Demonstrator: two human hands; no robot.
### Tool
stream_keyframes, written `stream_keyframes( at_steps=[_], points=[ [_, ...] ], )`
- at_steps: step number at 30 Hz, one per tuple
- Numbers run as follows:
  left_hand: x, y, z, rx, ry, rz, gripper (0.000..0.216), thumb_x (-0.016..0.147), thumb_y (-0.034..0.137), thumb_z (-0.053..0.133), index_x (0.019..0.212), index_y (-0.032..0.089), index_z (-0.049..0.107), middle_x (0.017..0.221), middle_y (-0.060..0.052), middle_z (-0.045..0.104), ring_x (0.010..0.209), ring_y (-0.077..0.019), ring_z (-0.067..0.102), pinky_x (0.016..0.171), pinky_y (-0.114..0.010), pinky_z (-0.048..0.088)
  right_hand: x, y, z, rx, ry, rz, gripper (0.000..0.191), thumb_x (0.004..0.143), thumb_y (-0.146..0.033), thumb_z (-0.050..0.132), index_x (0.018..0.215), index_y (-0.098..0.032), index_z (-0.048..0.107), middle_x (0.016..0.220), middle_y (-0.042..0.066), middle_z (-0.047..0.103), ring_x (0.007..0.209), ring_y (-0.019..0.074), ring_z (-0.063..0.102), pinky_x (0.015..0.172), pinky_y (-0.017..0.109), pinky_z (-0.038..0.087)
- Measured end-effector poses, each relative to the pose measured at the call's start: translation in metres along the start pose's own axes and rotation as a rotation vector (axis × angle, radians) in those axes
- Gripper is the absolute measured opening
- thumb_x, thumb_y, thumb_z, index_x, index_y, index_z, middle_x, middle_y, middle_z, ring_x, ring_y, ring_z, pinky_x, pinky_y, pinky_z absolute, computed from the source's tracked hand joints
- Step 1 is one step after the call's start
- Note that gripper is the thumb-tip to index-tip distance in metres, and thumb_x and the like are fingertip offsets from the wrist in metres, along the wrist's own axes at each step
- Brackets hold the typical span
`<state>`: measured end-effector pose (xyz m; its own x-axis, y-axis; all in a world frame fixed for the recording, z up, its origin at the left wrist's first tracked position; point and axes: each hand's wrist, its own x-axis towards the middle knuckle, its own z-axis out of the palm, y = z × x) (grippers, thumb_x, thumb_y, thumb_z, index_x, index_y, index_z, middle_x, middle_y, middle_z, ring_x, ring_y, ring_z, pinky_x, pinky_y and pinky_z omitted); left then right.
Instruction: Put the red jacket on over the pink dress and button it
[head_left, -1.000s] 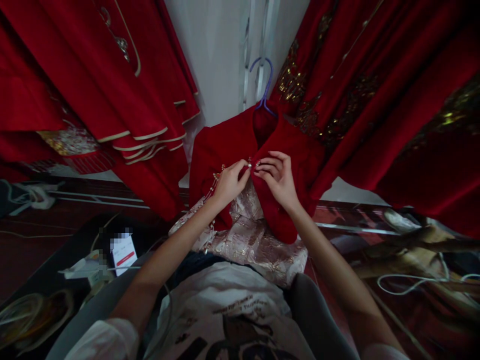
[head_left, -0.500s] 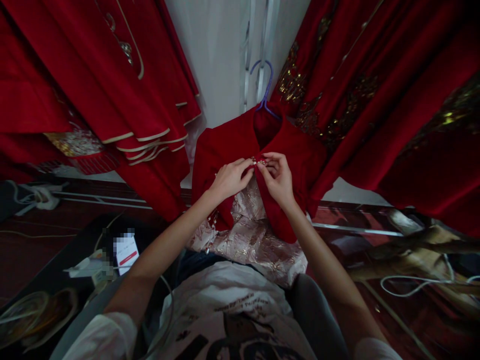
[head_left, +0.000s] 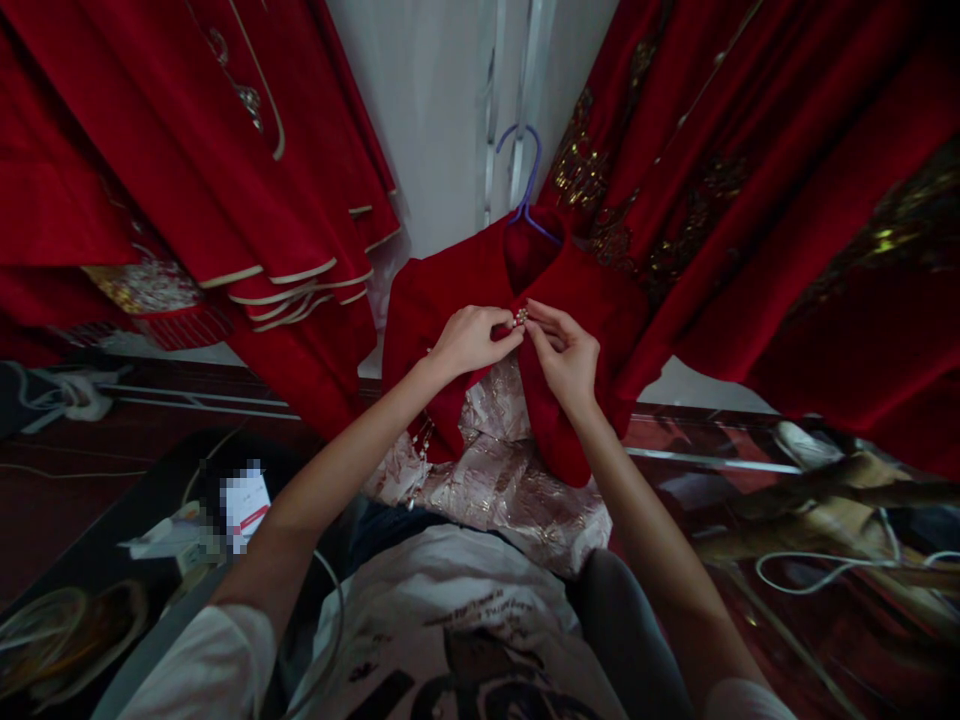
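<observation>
A red jacket (head_left: 442,275) on a purple hanger (head_left: 534,165) lies spread in front of me, collar at the top. At its front opening sits a small beaded clasp (head_left: 521,316) in pale gold and white. My left hand (head_left: 472,340) pinches the clasp's left side between thumb and fingers. From the other side my right hand (head_left: 566,358) grips its right edge, thumb and index close together. Fingertips partly cover the clasp, so whether its halves are joined I cannot tell. Shiny pale pink brocade (head_left: 510,490) shows through the opening and spreads below the jacket over my lap.
Red garments with pale trim (head_left: 300,200) hang at the left, and gold-sequinned red ones (head_left: 697,200) at the right. A phone (head_left: 246,505) with a lit screen lies on a dark surface at the left. White cable (head_left: 810,585) loops at the lower right.
Both hands have shifted slightly right with the clasp. My right hand has turned a little and its fingers are straighter; more of the clasp's beaded face shows between the fingertips.
</observation>
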<state>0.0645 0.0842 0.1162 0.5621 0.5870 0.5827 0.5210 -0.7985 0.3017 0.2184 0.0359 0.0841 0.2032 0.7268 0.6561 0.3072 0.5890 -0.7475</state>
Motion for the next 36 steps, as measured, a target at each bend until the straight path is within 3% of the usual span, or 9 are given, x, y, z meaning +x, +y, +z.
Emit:
stream_keyframes(
  at_steps=[6, 18, 29, 36],
  points=[
    [0.003, 0.000, 0.003, -0.017, 0.031, -0.008, 0.030, 0.087, 0.035, 0.050, 0.068, 0.017, 0.063, 0.062, -0.001, 0.061, 0.055, -0.0119, 0.051, 0.058, -0.026, 0.036, 0.003, 0.004, 0.000, 0.049, -0.015, 0.024, 0.032, 0.086, -0.034, 0.062, 0.116, -0.025, 0.068, 0.118, 0.003, 0.069, 0.109, 0.0199, 0.066, 0.097, 0.040, 0.056],
    [0.006, -0.006, 0.005, -0.034, -0.023, 0.102, 0.026, 0.089, 0.028, 0.047, 0.069, 0.016, 0.058, 0.067, -0.002, 0.060, 0.058, -0.0122, 0.049, 0.060, -0.027, 0.034, 0.018, 0.015, -0.006, 0.193, -0.120, 0.124, 0.046, 0.074, -0.039, 0.076, 0.116, -0.023, 0.068, 0.111, 0.006, 0.072, 0.105, 0.0215, 0.068, 0.103, 0.047, 0.051],
    [0.010, -0.015, 0.015, -0.040, -0.010, 0.138, 0.027, 0.089, 0.025, 0.048, 0.065, 0.016, 0.053, 0.065, 0.001, 0.052, 0.059, -0.0108, 0.046, 0.060, -0.025, 0.033, 0.028, 0.025, -0.008, 0.239, -0.223, 0.089, 0.047, 0.074, -0.039, 0.077, 0.116, -0.021, 0.069, 0.117, 0.008, 0.070, 0.106, 0.0208, 0.067, 0.105, 0.043, 0.049],
    [0.015, -0.018, 0.014, 0.014, -0.040, 0.133, 0.023, 0.090, 0.026, 0.048, 0.073, 0.015, 0.059, 0.068, 0.000, 0.057, 0.061, -0.0116, 0.048, 0.061, -0.025, 0.034, 0.032, 0.032, -0.005, 0.231, -0.224, 0.076, 0.049, 0.075, -0.045, 0.075, 0.118, -0.022, 0.067, 0.120, 0.008, 0.069, 0.110, 0.0215, 0.065, 0.106, 0.042, 0.048]
  ],
)
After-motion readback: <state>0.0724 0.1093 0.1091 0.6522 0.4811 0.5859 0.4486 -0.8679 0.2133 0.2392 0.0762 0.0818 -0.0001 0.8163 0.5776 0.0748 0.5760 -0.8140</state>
